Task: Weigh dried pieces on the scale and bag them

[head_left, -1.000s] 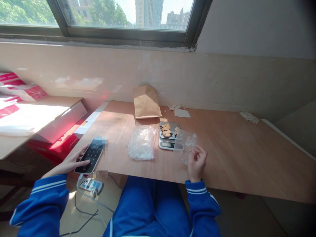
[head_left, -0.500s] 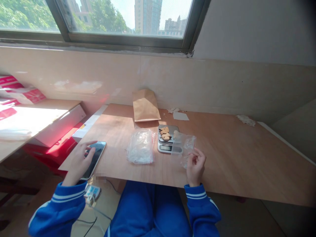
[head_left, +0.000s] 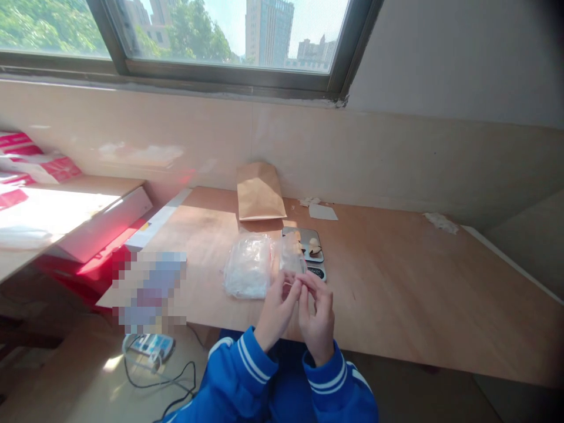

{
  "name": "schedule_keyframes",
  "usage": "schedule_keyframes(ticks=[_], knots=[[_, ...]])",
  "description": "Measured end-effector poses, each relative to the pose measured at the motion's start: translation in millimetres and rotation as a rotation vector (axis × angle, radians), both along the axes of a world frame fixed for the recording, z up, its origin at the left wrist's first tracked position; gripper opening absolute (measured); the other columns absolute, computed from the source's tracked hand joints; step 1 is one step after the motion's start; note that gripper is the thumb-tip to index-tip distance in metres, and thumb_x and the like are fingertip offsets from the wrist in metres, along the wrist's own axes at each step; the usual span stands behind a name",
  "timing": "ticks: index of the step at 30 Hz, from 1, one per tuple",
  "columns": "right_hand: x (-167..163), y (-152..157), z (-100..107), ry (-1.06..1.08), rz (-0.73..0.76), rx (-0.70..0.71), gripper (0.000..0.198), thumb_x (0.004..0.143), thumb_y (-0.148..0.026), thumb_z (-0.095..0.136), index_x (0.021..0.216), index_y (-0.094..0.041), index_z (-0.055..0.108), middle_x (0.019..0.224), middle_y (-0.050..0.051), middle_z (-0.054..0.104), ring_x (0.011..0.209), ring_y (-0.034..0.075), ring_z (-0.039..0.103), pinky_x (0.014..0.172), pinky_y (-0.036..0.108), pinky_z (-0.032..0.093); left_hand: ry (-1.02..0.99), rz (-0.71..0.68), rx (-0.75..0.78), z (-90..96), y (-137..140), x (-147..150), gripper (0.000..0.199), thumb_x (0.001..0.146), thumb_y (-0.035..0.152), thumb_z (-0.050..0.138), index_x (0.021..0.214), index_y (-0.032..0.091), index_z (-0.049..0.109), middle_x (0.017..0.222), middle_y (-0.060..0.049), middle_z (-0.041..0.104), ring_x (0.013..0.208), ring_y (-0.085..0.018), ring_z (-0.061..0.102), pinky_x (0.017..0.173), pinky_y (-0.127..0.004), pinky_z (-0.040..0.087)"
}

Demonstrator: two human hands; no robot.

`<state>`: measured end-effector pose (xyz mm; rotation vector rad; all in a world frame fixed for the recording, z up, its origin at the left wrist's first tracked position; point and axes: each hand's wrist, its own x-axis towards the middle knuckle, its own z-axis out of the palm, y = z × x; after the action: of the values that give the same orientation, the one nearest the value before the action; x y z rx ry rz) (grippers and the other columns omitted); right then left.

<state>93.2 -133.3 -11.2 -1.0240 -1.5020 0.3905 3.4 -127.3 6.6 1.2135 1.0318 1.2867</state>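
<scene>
Both hands meet over the near edge of the wooden table (head_left: 396, 294). My left hand (head_left: 275, 311) and my right hand (head_left: 317, 314) pinch the lower edge of a small clear plastic bag (head_left: 291, 255), which stands upright between them. Just behind the bag sits a small silver kitchen scale (head_left: 314, 258) with tan pieces of food (head_left: 314, 244) on its platform. A pile of clear plastic bags (head_left: 248, 264) lies to the left of the scale.
A brown paper bag (head_left: 259, 191) leans against the tiled wall at the back. Paper scraps (head_left: 323, 211) and crumpled tissue (head_left: 440, 222) lie further back. A blurred patch covers the table's left corner. A power strip (head_left: 147, 346) with cables lies on the floor.
My left hand left the phone at the table's left corner and moved right to join my right hand on the clear bag. The bag shifted left, in front of the scale.
</scene>
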Motion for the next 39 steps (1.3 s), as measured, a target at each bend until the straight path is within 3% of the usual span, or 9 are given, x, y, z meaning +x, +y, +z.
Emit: schedule_keyframes(ticks=[5,12,18,21,26,29,33,36,39], knots=[[1,12,3,0.108,-0.268,-0.048,0.043,0.083,-0.030,0.063,0.121,-0.020,0.044,0.116,0.013,0.051,0.099,0.022,0.058,0.083,0.041,0.053,0.178,0.035,0.052,3.3,8,1,0.039,0.090,0.057,0.040,0.072,0.023,0.047,0.067,-0.002,0.053,0.064,-0.016,0.052,0.062,-0.031,0.042],[31,37,-2,0.364,-0.050,-0.424,0.041,0.080,-0.050,0.063,0.106,-0.019,0.052,0.088,0.005,0.061,0.069,0.016,0.061,0.052,0.027,0.051,0.354,0.167,0.128,8.6,26,-19,0.042,0.093,0.052,0.035,0.064,0.023,0.041,0.061,0.001,0.043,0.061,-0.015,0.044,0.061,-0.030,0.034],[30,48,9,0.255,0.198,-0.562,0.043,0.073,-0.059,0.066,0.084,-0.018,0.059,0.065,0.001,0.060,0.054,0.014,0.053,0.045,0.024,0.041,0.445,0.099,0.144,1.6,33,-15,0.039,0.094,0.047,0.035,0.065,0.022,0.038,0.060,0.002,0.040,0.059,-0.014,0.042,0.058,-0.029,0.030],[32,53,17,0.288,0.157,-0.580,0.043,0.075,-0.062,0.062,0.073,-0.019,0.055,0.060,0.000,0.056,0.049,0.012,0.047,0.044,0.024,0.038,0.451,0.207,0.093,-0.2,35,-15,0.037,0.095,0.044,0.032,0.067,0.021,0.039,0.060,0.003,0.041,0.059,-0.013,0.044,0.058,-0.027,0.029],[25,55,21,0.237,0.182,-0.556,0.037,0.079,-0.055,0.061,0.093,-0.021,0.056,0.080,0.003,0.062,0.060,0.014,0.055,0.049,0.025,0.043,0.499,0.217,0.085,-0.4,35,-11,0.032,0.094,0.039,0.037,0.069,0.021,0.045,0.062,0.003,0.048,0.060,-0.013,0.047,0.058,-0.025,0.028],[21,61,17,0.241,0.201,-0.568,0.032,0.078,-0.046,0.064,0.094,-0.022,0.051,0.071,0.000,0.061,0.058,0.014,0.055,0.050,0.024,0.044,0.489,0.209,0.098,0.7,35,-10,0.031,0.093,0.037,0.038,0.067,0.021,0.046,0.061,0.003,0.048,0.059,-0.012,0.046,0.057,-0.025,0.027],[39,78,9,0.373,0.095,-0.585,0.034,0.074,-0.042,0.065,0.093,-0.023,0.045,0.058,-0.007,0.053,0.043,0.010,0.045,0.041,0.021,0.036,0.441,0.383,0.098,3.5,41,-26,0.037,0.093,0.039,0.036,0.061,0.020,0.036,0.055,0.004,0.037,0.055,-0.012,0.039,0.056,-0.026,0.025],[56,88,7,0.230,0.232,-0.528,0.039,0.075,-0.046,0.065,0.101,-0.022,0.049,0.080,0.000,0.064,0.064,0.015,0.060,0.055,0.026,0.048,0.414,0.471,0.098,6.7,48,-40,0.038,0.092,0.039,0.037,0.059,0.021,0.032,0.054,0.004,0.034,0.055,-0.012,0.037,0.056,-0.026,0.025],[62,97,3,-0.072,0.317,-0.394,0.036,0.088,-0.046,0.049,0.116,-0.025,0.052,0.122,0.008,0.059,0.116,0.022,0.055,0.097,0.041,0.045,0.453,0.479,0.064,11.0,57,-45,0.038,0.091,0.038,0.037,0.058,0.021,0.032,0.053,0.004,0.034,0.055,-0.012,0.038,0.055,-0.027,0.024]])
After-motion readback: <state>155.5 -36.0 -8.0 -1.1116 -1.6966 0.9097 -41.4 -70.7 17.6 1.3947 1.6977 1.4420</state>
